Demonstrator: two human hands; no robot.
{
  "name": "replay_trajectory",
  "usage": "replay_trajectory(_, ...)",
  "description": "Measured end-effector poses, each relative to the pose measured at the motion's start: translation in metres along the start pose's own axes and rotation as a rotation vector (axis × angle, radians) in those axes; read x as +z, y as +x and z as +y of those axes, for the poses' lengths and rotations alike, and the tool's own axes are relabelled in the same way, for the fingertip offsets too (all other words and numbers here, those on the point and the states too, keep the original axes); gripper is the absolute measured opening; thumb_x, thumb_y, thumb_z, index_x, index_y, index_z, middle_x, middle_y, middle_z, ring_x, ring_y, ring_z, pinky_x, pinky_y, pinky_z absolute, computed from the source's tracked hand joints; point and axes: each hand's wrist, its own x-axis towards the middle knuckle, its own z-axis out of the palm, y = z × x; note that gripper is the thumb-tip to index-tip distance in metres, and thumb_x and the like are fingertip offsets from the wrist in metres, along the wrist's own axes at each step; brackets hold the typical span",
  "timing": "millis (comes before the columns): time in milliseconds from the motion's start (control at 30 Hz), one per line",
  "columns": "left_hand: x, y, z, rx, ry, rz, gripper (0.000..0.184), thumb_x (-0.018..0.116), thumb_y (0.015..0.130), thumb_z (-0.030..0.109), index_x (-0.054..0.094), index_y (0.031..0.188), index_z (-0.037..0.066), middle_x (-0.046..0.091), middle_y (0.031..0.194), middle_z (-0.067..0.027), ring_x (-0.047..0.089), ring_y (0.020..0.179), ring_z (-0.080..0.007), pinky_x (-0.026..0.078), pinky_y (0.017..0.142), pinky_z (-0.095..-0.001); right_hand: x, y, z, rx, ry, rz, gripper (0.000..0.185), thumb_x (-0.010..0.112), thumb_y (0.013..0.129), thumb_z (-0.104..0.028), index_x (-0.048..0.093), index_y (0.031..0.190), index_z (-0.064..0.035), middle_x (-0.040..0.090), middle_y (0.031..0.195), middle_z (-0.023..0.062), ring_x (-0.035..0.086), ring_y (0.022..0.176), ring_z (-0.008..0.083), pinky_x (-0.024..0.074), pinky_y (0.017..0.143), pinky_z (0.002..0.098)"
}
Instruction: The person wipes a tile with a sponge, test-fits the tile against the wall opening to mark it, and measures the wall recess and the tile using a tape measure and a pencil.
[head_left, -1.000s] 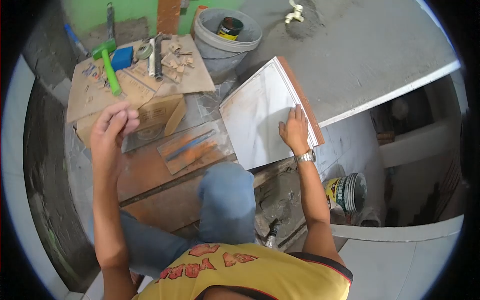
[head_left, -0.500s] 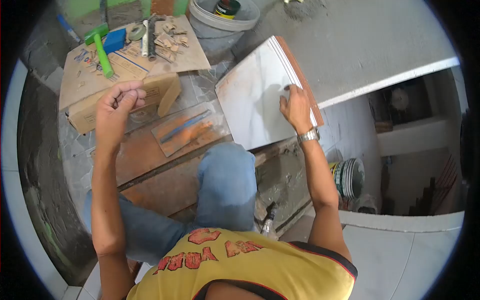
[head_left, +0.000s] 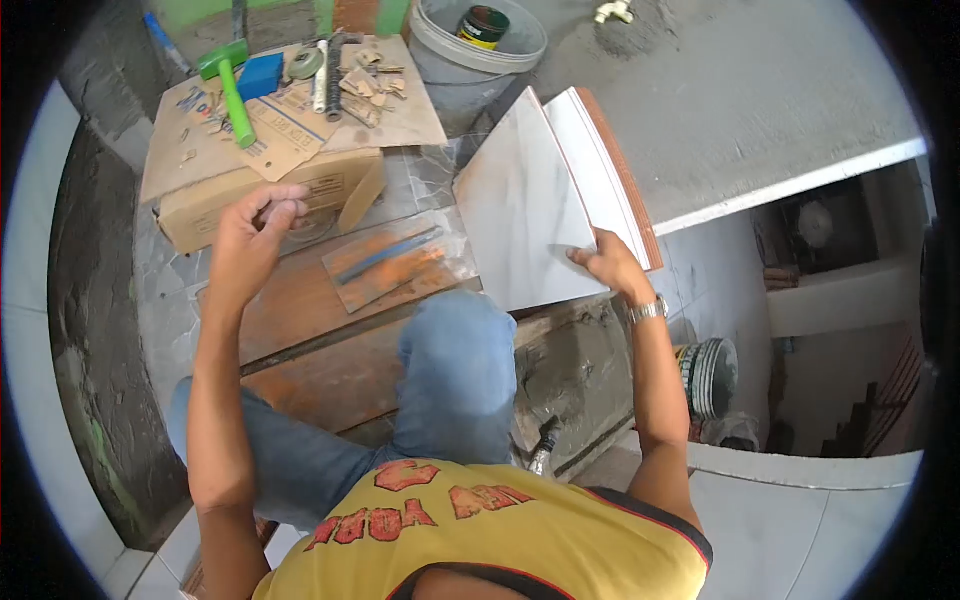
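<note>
My right hand point(head_left: 613, 265) grips the right edge of a white marbled tile point(head_left: 520, 215), thumb on its face and fingers behind it. This tile leans away from a stack of tiles point(head_left: 612, 170) with reddish-brown edges, and a gap shows between them at the top. In the air before the cardboard box point(head_left: 225, 205), my left hand point(head_left: 262, 225) is closed, thumb against curled fingers. Whether anything small is in it I cannot make out. A flat board with a blue handle point(head_left: 385, 258), dusted orange, lies between my hands on reddish-brown tiles point(head_left: 290, 310).
On the cardboard sheet lie a green hammer point(head_left: 233, 95), a blue block point(head_left: 262, 77), a tape roll point(head_left: 305, 63) and scraps. Behind stands a grey bucket point(head_left: 470, 70). A wet mortar bed point(head_left: 580, 370) lies right of my knee, with a ribbed bucket point(head_left: 712, 378) beyond.
My right hand has moved down the tile's right edge and taken hold of it. The front tile has come away from the stack. My left hand stays closed. The view has shifted slightly.
</note>
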Motion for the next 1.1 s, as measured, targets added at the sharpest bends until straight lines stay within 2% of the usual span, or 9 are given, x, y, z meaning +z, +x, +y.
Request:
replay_trajectory(33,0.004,0.002,-0.002,-0.011,-0.002,-0.002,0.02,0.06,0.099,0.008,0.069,0.115,-0.001,0.071,0.096,-0.0044,0.062,0.085,-0.0105,0.051,0.079,-0.0259,0.0,-0.005,-0.01,0.059,0.12,-0.003,0.055,0.073,0.084,-0.022,0.06,0.127,0.0091,0.069,0.109,0.0319,0.068,0.103,0.0407,0.052,0.093,0.0411)
replay_trajectory(133,0.02,0.007,0.0,-0.005,0.068,-0.039,0.021,0.062,0.095,0.008,0.071,0.112,0.001,0.072,0.089,-0.0057,0.06,0.076,-0.0086,0.05,0.071,-0.0257,0.013,-0.004,-0.02,0.033,-0.142,0.197,0.056,0.072,0.082,-0.018,0.057,0.127,0.013,0.068,0.102,0.0353,0.069,0.099,0.0429,0.0521,0.092,0.0424)
replay_trajectory(267,0.027,0.007,0.011,0.019,0.197,-0.102,0.02,0.061,0.095,0.006,0.071,0.112,0.001,0.073,0.095,-0.0072,0.065,0.086,-0.0119,0.052,0.08,-0.0279,0.008,0.004,-0.024,0.022,-0.092,0.197,0.059,0.071,0.08,-0.015,0.055,0.127,0.0163,0.067,0.092,0.0376,0.07,0.093,0.0446,0.0536,0.088,0.0433)
replay_trajectory(433,0.018,0.0,0.002,0.109,0.241,-0.116,0.021,0.06,0.095,0.006,0.071,0.112,0.001,0.074,0.1,-0.0098,0.067,0.089,-0.0173,0.053,0.083,-0.0313,-0.028,0.017,-0.044,-0.083,-0.242,0.253,0.053,0.075,0.077,-0.018,0.063,0.116,0.0149,0.068,0.102,0.0341,0.069,0.099,0.0432,0.0538,0.088,0.0441)
replay_trajectory(633,-0.011,-0.012,0.037,0.143,0.255,-0.005,0.022,0.061,0.094,0.006,0.07,0.113,0.0,0.074,0.103,-0.0126,0.069,0.093,-0.0201,0.053,0.086,-0.0332,-0.102,-0.003,-0.121,-0.087,-0.126,0.085,0.039,0.073,0.079,-0.014,0.068,0.11,0.0091,0.072,0.098,0.0275,0.073,0.087,0.0338,0.0548,0.081,0.0407)
replay_trajectory(733,-0.018,-0.012,0.042,0.265,0.233,0.062,0.022,0.062,0.094,0.007,0.07,0.114,0.001,0.074,0.102,-0.0127,0.068,0.091,-0.0198,0.053,0.085,-0.0338,-0.14,-0.019,-0.172,-0.069,-0.147,0.018,0.034,0.071,0.08,-0.01,0.068,0.107,0.0102,0.074,0.085,0.0175,0.068,0.069,0.0193,0.0542,0.068,0.0349)
replay_trajectory(900,-0.045,-0.025,0.069,0.316,0.236,0.235,0.02,0.061,0.096,0.007,0.071,0.113,0.001,0.074,0.101,-0.0105,0.067,0.091,-0.0167,0.053,0.084,-0.0318,-0.188,-0.045,-0.235,-0.06,-0.284,-0.02,0.046,0.072,0.078,-0.017,0.067,0.116,0.0089,0.074,0.087,0.0146,0.067,0.075,0.0183,0.0519,0.073,0.0319)
replay_trajectory(1000,-0.07,-0.034,0.078,0.352,0.11,0.42,0.019,0.061,0.098,0.007,0.071,0.113,0.002,0.073,0.102,-0.0085,0.067,0.091,-0.0138,0.053,0.083,-0.0278,-0.203,-0.061,-0.286,-0.135,-0.352,-0.109,0.04,0.073,0.076,-0.016,0.069,0.108,0.0068,0.072,0.086,0.0145,0.066,0.076,0.0185,0.0507,0.072,0.0343)
replay_trajectory(1100,-0.08,-0.044,0.093,0.536,-0.039,0.561,0.019,0.062,0.095,0.005,0.073,0.11,0.005,0.074,0.098,-0.0055,0.066,0.086,-0.0089,0.052,0.078,-0.0242,-0.191,-0.079,-0.331,-0.359,-0.598,0.005,0.034,0.073,0.075,-0.011,0.068,0.103,0.0066,0.07,0.085,0.0185,0.066,0.076,0.0271,0.0496,0.072,0.0356)
